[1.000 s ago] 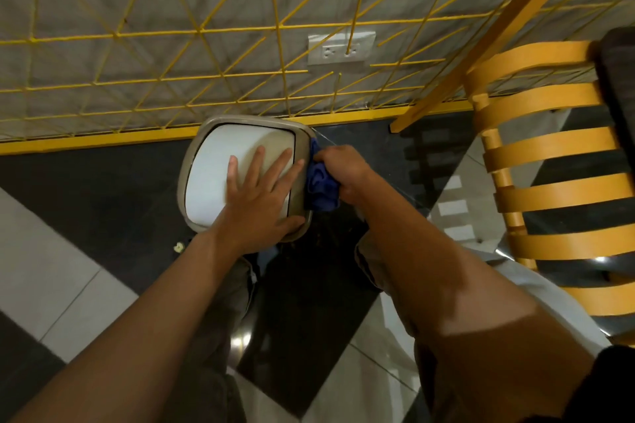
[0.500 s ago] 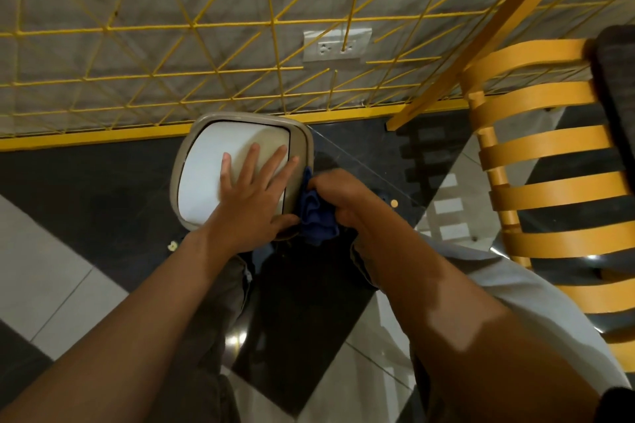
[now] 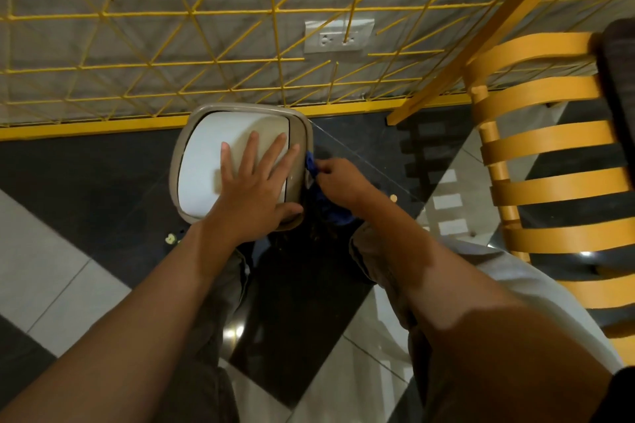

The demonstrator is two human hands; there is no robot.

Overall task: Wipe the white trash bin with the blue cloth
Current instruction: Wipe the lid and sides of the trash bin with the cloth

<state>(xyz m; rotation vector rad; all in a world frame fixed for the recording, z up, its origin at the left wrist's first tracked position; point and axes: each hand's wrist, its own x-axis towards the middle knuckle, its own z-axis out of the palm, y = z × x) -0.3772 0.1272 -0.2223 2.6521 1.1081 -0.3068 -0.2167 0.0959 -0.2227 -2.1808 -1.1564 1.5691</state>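
The left hand lies flat with straight fingers on the white trash bin, which looks light and tippy. The right hand squeezes the soft blue cloth against its right side.

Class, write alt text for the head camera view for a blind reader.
The left hand lies flat on the white trash bin while the right hand holds a blue cloth against its right side. Behind is a yellow wire grid; at right, an orange slatted chair.
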